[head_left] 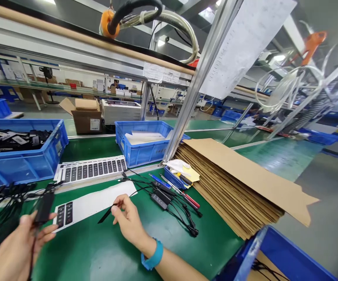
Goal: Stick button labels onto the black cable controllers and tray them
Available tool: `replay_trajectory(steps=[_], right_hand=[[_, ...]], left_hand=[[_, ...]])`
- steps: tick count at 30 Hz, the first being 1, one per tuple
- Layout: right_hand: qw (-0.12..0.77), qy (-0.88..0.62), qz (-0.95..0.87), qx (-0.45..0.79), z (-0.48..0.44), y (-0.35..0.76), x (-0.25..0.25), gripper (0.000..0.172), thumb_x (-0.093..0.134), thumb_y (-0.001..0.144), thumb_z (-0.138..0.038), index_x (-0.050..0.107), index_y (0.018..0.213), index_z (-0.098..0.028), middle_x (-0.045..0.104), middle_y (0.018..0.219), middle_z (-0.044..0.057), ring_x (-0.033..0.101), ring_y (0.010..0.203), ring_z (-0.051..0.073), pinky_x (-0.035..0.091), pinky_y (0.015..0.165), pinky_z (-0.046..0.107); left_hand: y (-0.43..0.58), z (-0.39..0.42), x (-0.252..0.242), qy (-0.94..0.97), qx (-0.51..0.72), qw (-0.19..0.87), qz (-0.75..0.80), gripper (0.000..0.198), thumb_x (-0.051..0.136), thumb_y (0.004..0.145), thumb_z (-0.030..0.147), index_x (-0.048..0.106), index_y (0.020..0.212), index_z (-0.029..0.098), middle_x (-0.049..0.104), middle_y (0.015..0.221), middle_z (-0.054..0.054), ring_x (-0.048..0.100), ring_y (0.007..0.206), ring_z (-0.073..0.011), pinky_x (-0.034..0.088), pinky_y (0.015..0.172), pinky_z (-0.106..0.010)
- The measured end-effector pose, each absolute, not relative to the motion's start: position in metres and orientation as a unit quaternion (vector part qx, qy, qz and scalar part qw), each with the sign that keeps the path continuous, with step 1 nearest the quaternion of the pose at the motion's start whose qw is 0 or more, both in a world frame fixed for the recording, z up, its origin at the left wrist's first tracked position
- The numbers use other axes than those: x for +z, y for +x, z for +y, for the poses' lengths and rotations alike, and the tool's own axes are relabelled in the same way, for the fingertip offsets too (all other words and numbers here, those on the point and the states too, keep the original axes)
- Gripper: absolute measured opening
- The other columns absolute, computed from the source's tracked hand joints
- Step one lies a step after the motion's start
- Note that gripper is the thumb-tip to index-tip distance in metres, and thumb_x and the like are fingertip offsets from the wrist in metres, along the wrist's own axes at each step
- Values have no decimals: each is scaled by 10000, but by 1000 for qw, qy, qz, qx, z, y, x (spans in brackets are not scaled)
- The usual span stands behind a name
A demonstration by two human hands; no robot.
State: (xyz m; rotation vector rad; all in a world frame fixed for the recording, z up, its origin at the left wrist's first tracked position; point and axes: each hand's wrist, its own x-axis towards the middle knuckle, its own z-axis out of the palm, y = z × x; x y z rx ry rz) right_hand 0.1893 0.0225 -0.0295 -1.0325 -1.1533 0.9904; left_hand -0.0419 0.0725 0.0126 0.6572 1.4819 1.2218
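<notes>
The left hand (16, 249) has its grip clenched on a black cable module (44, 207), and the right hand (129, 223) pinches a thin black strip (107, 215), just beside a white label sheet (94, 206) at its ten o'clock. A slack pinch could drop the strip; bunched black cables (5, 199), at the left hand's eleven o'clock, could snag the module.

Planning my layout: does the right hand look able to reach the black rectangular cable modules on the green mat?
Probably yes: the right hand lies close to the black rectangular cable modules, with only green mat between, though its fingertips are on a thin black strip.
</notes>
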Motion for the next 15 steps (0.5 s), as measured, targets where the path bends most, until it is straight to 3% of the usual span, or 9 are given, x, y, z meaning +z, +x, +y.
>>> replay_trajectory(steps=[2,5,8,10,15], right_hand=[[609,-451,-492,428,22,189,-31,184,585,848,-383,524,931,-231,465,822,-10,485,661,120,479,482,207],[611,-461,-479,429,21,188,-33,208,578,861,-413,524,955,-236,466,824,-7,500,678,128,483,468,201],[615,-459,-468,438,19,188,-34,236,569,875,-450,525,961,-234,460,811,-11,502,656,126,471,442,194],[610,-459,-466,447,18,188,-33,243,563,886,-460,525,954,-230,457,778,-25,484,587,105,439,420,183],[574,-467,-474,477,11,186,-25,258,629,856,-442,543,941,-215,441,720,-54,394,453,53,348,383,173]], left_hand=[[-22,59,20,145,499,629,578,295,375,969,114,664,915,141,729,705,-14,615,484,-73,544,435,-120],[0,42,17,26,456,734,503,252,448,935,53,613,1125,64,680,693,-39,638,508,-87,571,473,-142],[12,27,4,115,452,748,472,248,556,874,20,649,1098,70,621,646,-14,588,472,-74,530,442,-146],[17,17,-4,191,437,756,449,304,699,784,53,669,1083,100,658,746,-34,603,512,-85,526,460,-170],[24,-1,-11,303,369,787,390,504,838,643,166,667,1116,150,703,973,-82,703,748,-163,566,668,-246]])
